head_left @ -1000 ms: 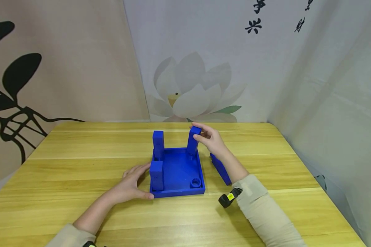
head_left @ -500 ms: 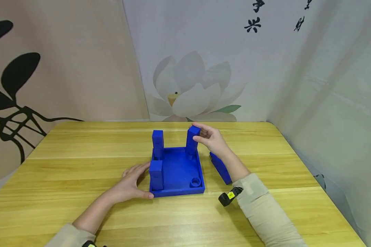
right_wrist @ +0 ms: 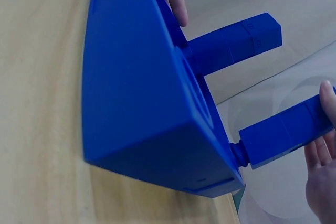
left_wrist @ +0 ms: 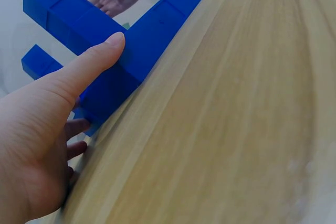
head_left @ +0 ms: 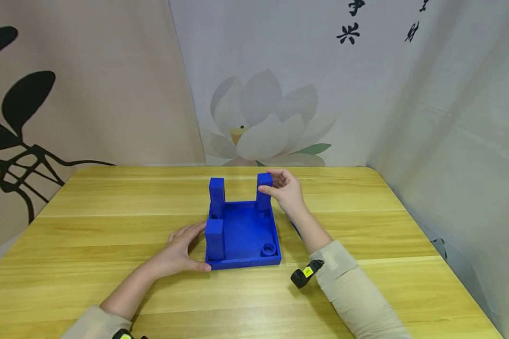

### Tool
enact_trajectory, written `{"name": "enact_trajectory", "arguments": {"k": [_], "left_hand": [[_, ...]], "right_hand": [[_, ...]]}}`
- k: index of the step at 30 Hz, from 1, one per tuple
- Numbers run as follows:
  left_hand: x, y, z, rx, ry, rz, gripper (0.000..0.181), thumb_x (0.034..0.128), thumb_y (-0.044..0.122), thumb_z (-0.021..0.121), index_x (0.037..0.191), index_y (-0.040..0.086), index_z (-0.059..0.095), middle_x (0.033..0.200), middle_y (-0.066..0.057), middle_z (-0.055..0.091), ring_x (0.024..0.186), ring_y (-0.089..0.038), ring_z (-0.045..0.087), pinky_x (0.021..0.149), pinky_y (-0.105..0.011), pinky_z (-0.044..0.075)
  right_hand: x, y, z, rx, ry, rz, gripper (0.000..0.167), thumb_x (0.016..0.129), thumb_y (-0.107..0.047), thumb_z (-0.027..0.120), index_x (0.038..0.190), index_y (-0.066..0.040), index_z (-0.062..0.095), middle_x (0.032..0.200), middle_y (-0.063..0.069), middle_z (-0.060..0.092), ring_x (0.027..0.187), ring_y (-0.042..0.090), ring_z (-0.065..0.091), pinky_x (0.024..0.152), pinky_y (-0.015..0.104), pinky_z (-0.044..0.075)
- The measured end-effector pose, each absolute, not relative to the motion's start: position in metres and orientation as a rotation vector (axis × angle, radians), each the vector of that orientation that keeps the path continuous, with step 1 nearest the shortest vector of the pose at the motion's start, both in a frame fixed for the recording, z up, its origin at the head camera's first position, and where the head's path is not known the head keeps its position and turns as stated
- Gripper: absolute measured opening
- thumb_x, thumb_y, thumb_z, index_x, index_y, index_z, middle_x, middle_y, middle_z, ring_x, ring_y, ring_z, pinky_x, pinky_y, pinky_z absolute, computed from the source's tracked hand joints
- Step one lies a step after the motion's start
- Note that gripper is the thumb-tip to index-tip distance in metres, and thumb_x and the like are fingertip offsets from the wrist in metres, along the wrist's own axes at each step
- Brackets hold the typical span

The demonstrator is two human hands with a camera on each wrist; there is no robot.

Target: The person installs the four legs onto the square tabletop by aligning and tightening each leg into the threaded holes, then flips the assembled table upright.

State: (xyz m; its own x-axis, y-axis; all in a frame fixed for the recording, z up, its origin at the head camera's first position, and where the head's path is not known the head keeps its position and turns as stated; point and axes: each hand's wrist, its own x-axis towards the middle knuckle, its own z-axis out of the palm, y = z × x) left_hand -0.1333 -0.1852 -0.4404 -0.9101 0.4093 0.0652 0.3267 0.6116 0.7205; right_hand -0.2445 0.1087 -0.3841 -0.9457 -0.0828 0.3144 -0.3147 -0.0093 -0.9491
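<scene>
A blue square tray point(head_left: 248, 235) with raised walls lies on the table, blue posts upright at its two left corners, the front-left post point(head_left: 215, 240) and the back-left post point(head_left: 217, 197). The back-right post point(head_left: 263, 200) is pinched near its top by my right hand point(head_left: 289, 195); in the right wrist view a threaded neck shows between this post point(right_wrist: 286, 132) and the tray point(right_wrist: 136, 72). A round socket point(head_left: 268, 249) stands in the front-right corner. My left hand point(head_left: 178, 254) grips the tray's left side, thumb at the front corner, some fingers hidden behind it in the left wrist view.
Another blue piece point(head_left: 296, 229) lies right of the tray, mostly hidden behind my right forearm. The wooden table point(head_left: 110, 235) ends at a printed curtain point(head_left: 275, 70) at the back, with more curtain at the right.
My right hand has turned and shifted slightly left, and the post it pinches stands more upright and rotated. My right forearm now covers most of the loose blue piece. The left hand stays put.
</scene>
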Motion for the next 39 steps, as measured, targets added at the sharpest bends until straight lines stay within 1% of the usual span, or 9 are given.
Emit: {"name": "enact_trajectory", "arguments": {"k": [2,5,10,15,18,22,29,36,39], "left_hand": [[-0.133,-0.185,-0.440,0.633,2.729,1.185,0.110,0.0631,0.054,0.084,0.150,0.012,0.032,0.152,-0.016,0.030,0.136,-0.044,0.018,0.102,-0.066,0.010],[-0.133,-0.186,-0.439,0.636,2.732,1.186,0.109,0.0633,0.054,0.084,0.150,0.012,0.032,0.151,-0.016,0.031,0.136,-0.044,0.019,0.101,-0.066,0.010],[-0.133,-0.185,-0.439,0.637,2.734,1.186,0.111,0.0621,0.054,0.084,0.150,0.012,0.032,0.151,-0.015,0.031,0.136,-0.043,0.019,0.103,-0.064,0.010],[-0.134,-0.185,-0.440,0.659,2.733,1.202,0.110,0.0625,0.052,0.085,0.150,0.012,0.032,0.151,-0.016,0.032,0.136,-0.043,0.021,0.103,-0.063,0.009],[-0.134,-0.185,-0.440,0.659,2.730,1.209,0.109,0.0628,0.051,0.085,0.149,0.011,0.033,0.150,-0.017,0.032,0.135,-0.044,0.021,0.103,-0.064,0.009],[-0.133,-0.186,-0.440,0.657,2.732,1.202,0.109,0.0633,0.051,0.085,0.150,0.011,0.032,0.150,-0.017,0.032,0.136,-0.044,0.020,0.102,-0.065,0.009],[-0.133,-0.186,-0.440,0.663,2.735,1.210,0.108,0.0630,0.050,0.085,0.149,0.011,0.033,0.150,-0.018,0.032,0.135,-0.046,0.020,0.102,-0.065,0.008],[-0.134,-0.185,-0.442,0.695,2.762,1.174,0.109,0.0634,0.052,0.084,0.149,0.009,0.032,0.150,-0.017,0.033,0.135,-0.045,0.022,0.103,-0.064,0.009],[-0.134,-0.185,-0.442,0.699,2.768,1.171,0.109,0.0634,0.052,0.084,0.149,0.009,0.033,0.150,-0.018,0.033,0.135,-0.046,0.021,0.103,-0.064,0.009]], "right_hand": [[-0.244,0.107,-0.384,0.409,-2.072,2.090,0.043,0.076,0.004,0.078,0.115,0.006,0.058,0.097,0.001,0.065,0.092,0.015,0.059,0.089,0.031,0.047],[-0.244,0.107,-0.383,0.408,-2.081,2.106,0.046,0.076,0.005,0.077,0.117,0.008,0.056,0.096,0.000,0.064,0.092,0.014,0.059,0.089,0.029,0.046],[-0.234,0.110,-0.369,0.469,-2.171,2.056,0.048,0.079,0.006,0.075,0.123,0.008,0.055,0.108,0.010,0.063,0.099,0.017,0.057,0.093,0.031,0.045],[-0.225,0.114,-0.354,0.599,-2.250,1.995,0.049,0.084,0.006,0.069,0.129,0.010,0.051,0.122,0.023,0.057,0.112,0.029,0.054,0.099,0.039,0.042],[-0.226,0.118,-0.352,0.665,-2.259,2.022,0.046,0.086,0.008,0.066,0.129,0.011,0.050,0.125,0.026,0.056,0.116,0.034,0.052,0.100,0.040,0.041],[-0.237,0.122,-0.363,0.699,-2.261,2.076,0.046,0.087,0.008,0.064,0.131,0.009,0.050,0.125,0.026,0.056,0.117,0.034,0.053,0.098,0.035,0.044],[-0.246,0.125,-0.377,0.703,-2.276,2.015,0.046,0.088,0.003,0.065,0.133,0.002,0.053,0.122,0.020,0.059,0.113,0.028,0.056,0.095,0.032,0.046],[-0.242,0.124,-0.382,0.642,-2.245,1.981,0.041,0.086,0.001,0.069,0.126,0.003,0.058,0.108,0.017,0.064,0.099,0.026,0.062,0.085,0.032,0.051],[-0.241,0.123,-0.384,0.614,-2.221,1.993,0.039,0.086,0.002,0.069,0.123,0.002,0.058,0.106,0.016,0.064,0.097,0.026,0.063,0.083,0.031,0.052]]}}
